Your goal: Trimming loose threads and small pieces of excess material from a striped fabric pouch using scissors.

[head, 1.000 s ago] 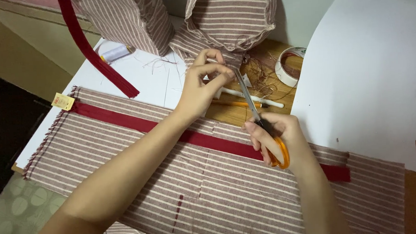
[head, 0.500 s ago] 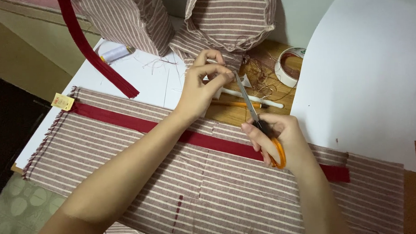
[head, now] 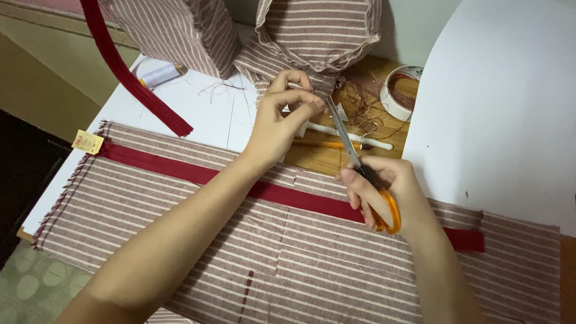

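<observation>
My right hand (head: 385,190) grips orange-handled scissors (head: 355,159), blades pointing up towards my left hand. My left hand (head: 280,114) pinches a thin white stick or thread end (head: 295,86) close to the blade tips, just below a bunched striped fabric piece (head: 315,27). Under both forearms lies a flat maroon-and-white striped cloth (head: 175,230) with a dark red band (head: 173,167) running across it.
A roll of tape (head: 402,91), a white rod (head: 364,140), an orange pen (head: 325,143) and loose threads lie on the wooden surface behind. A white thread spool (head: 159,74) and a hanging red strip (head: 125,72) are at left. Large white paper (head: 509,97) covers the right.
The scissors and my right hand shifted slightly up and back down; my left hand keeps its pinch in the same spot.
</observation>
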